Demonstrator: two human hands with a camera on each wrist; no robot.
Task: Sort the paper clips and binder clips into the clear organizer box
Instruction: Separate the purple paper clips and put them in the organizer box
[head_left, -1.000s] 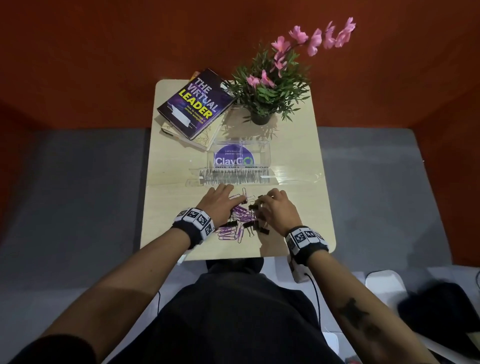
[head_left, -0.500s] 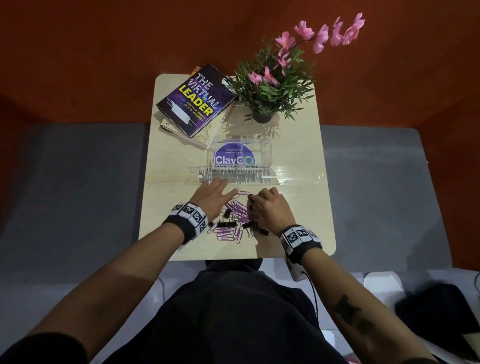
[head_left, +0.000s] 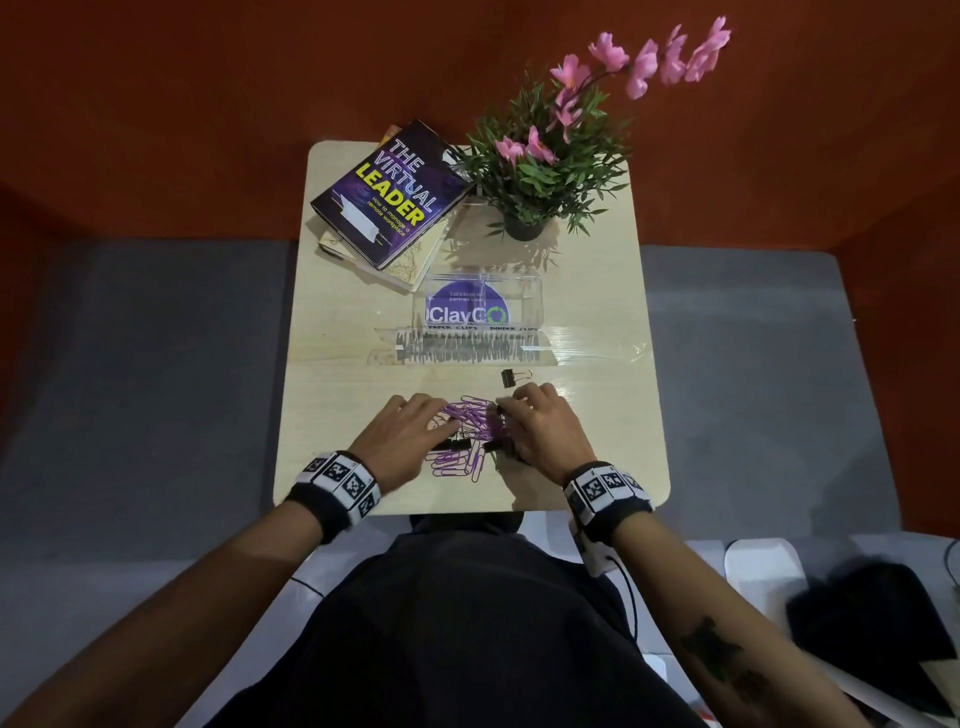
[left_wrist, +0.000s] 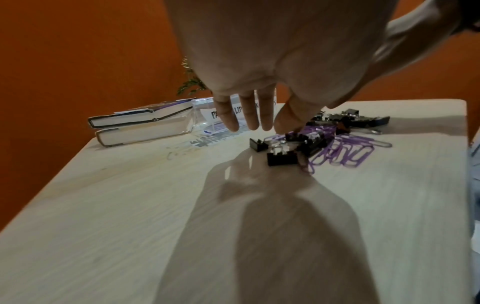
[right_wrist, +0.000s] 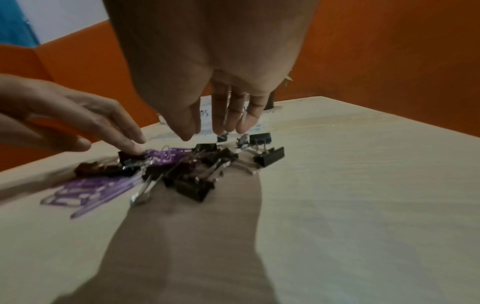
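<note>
Your left hand (head_left: 402, 434) and right hand (head_left: 540, 428), fingers spread, rest on the mixed pile near you; the clear plastic organizer box (head_left: 483, 304) sits beyond. Thin purple paper clips (head_left: 470, 415) likely slide and tangle; pinch stiff black binder clips (right_wrist: 193, 185) by their bodies

The head view looks steeply down on the table (head_left: 597, 291); both wrist views sit low and close (under each palm), sharing the clip pile (left_wrist: 335, 142).
</note>
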